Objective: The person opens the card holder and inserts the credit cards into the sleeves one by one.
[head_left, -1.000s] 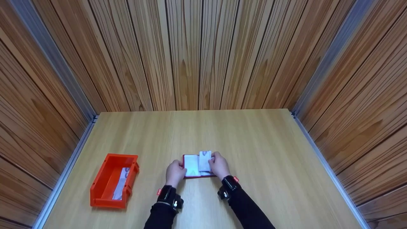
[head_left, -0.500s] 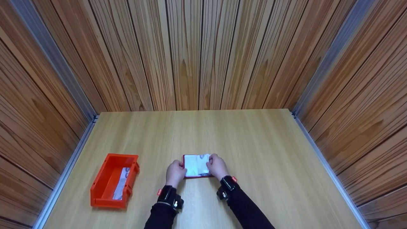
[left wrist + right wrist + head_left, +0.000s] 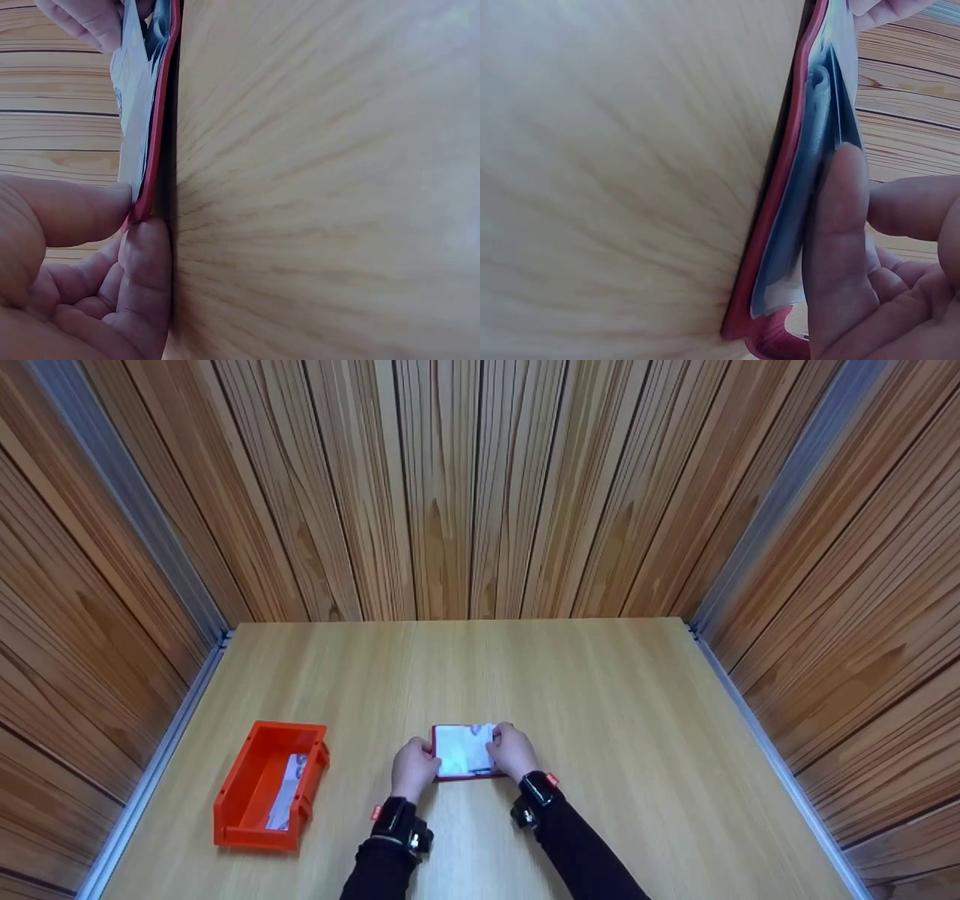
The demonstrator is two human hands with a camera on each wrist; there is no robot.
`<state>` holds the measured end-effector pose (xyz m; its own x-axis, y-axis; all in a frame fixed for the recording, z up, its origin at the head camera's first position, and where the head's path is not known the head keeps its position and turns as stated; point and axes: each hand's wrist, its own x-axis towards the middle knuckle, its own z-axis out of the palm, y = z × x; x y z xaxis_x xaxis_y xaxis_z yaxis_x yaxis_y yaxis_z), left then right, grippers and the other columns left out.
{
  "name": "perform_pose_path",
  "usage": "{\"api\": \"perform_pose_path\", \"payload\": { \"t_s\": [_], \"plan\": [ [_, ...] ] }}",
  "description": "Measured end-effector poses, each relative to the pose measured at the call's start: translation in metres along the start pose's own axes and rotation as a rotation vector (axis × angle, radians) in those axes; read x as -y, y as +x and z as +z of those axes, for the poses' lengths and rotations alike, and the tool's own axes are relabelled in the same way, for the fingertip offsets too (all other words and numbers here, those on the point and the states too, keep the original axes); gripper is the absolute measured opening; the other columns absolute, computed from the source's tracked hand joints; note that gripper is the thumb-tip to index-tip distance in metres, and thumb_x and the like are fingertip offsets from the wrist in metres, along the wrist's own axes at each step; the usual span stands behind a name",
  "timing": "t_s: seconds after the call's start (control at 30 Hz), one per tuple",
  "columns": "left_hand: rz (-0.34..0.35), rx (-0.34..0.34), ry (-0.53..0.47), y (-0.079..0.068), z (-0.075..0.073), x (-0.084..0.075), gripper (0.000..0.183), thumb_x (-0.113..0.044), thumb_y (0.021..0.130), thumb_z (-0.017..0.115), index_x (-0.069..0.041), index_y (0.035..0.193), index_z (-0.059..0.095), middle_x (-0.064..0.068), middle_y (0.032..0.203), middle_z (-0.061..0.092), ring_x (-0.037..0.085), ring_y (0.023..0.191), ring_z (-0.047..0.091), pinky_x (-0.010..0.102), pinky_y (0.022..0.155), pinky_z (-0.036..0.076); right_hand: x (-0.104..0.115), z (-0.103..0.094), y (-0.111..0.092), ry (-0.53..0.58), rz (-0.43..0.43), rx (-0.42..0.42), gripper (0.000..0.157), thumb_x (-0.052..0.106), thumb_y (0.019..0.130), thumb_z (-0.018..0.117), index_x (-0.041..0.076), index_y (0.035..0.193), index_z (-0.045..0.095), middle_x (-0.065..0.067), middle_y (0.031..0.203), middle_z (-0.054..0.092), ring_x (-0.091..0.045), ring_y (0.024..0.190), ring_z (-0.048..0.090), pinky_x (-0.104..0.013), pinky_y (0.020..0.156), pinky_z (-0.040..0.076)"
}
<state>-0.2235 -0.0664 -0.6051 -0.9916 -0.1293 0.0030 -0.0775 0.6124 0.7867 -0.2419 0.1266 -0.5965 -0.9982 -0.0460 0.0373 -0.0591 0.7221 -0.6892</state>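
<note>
A card holder (image 3: 451,746) with a red cover and clear plastic sleeves lies spread open on the table, low over the wood. My left hand (image 3: 414,769) pinches its left edge, thumb on top and curled fingers underneath, as the left wrist view shows. On the right half, a whitish card (image 3: 481,749) with a small printed picture lies over the sleeves. Its right side sits between the thumb and finger of my right hand (image 3: 514,752). From the right wrist, a folded clear sleeve (image 3: 799,187) shows between the red cover (image 3: 769,202) and that hand.
To the left stands an orange bin (image 3: 244,780), with a white strip-like paper or card (image 3: 285,795) with a printed picture lying inside. Wood-panelled walls (image 3: 442,495) enclose the table (image 3: 600,720) at the back and both sides.
My right hand has shifted slightly left, and the card it holds has come down toward me, lower over the holder's right half. My left hand and the bin stay put.
</note>
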Motion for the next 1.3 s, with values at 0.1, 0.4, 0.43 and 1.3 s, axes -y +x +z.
{"api": "perform_pose_path", "payload": {
  "t_s": [0.1,0.4,0.43,1.3],
  "plan": [
    [-0.014,0.013,0.003,0.000,-0.001,-0.001,0.018,0.000,0.078,0.071,0.006,0.094,0.064,0.009,0.081,0.064,0.026,0.078,0.061,0.040,0.072,0.050,0.001,0.001,0.001,-0.012,-0.001,0.002,0.011,0.005,0.087,0.066,-0.001,0.094,0.060,-0.002,0.076,0.055,-0.021,0.073,0.056,-0.037,0.070,0.048],
    [-0.063,0.042,-0.003,0.000,0.000,-0.002,0.017,-0.001,0.080,0.071,0.005,0.095,0.064,0.009,0.083,0.063,0.026,0.080,0.061,0.040,0.072,0.050,0.005,0.004,0.003,-0.052,-0.016,-0.012,0.009,0.007,0.087,0.067,0.002,0.090,0.060,-0.003,0.076,0.057,-0.024,0.074,0.057,-0.040,0.072,0.049],
    [-0.059,0.039,0.000,0.000,-0.001,-0.002,0.017,-0.001,0.080,0.071,0.004,0.094,0.064,0.009,0.082,0.063,0.026,0.079,0.061,0.040,0.072,0.051,0.006,0.005,0.004,-0.056,-0.013,-0.008,0.009,0.008,0.087,0.067,0.002,0.091,0.061,-0.003,0.077,0.057,-0.024,0.075,0.058,-0.040,0.072,0.049],
    [-0.040,0.038,-0.051,0.001,0.001,0.004,0.017,-0.002,0.079,0.073,0.003,0.093,0.063,0.008,0.079,0.064,0.023,0.075,0.061,0.036,0.068,0.050,0.024,0.016,0.002,-0.104,-0.050,0.052,0.021,0.007,0.088,0.065,-0.004,0.105,0.070,-0.014,0.097,0.071,-0.028,0.089,0.066,-0.040,0.080,0.051]
  ]
}}
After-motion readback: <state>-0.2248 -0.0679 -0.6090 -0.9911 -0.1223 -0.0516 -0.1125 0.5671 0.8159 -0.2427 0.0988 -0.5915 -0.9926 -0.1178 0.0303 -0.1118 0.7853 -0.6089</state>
